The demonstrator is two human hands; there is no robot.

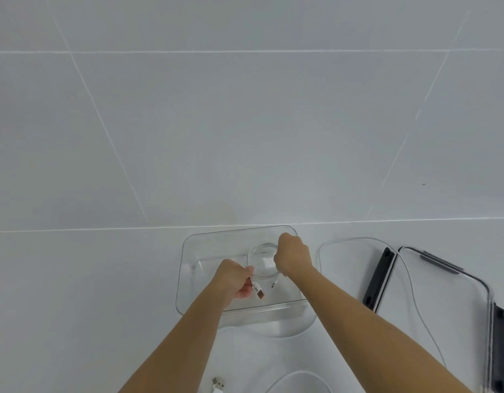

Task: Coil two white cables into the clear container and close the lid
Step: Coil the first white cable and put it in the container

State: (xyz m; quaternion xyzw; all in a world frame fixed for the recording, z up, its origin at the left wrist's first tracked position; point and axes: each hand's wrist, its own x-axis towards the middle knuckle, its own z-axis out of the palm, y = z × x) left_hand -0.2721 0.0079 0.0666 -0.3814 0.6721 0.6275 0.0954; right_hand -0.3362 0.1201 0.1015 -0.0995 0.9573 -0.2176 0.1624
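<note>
Two hands: holding one coiled cable (262,268) over the clear container (188,251).
Left hand (235,279): fingers pinching the coil near its plug.
Right hand (292,256): fingers closing on the coil's far side.
Second cable (409,279): lying loose beside the lid (477,282).

- clear container (188,279) open on the white surface
- coiled white cable (257,251) inside it
- second white cable (409,279) loose, right of it
- lid (455,272) off, far right
</note>
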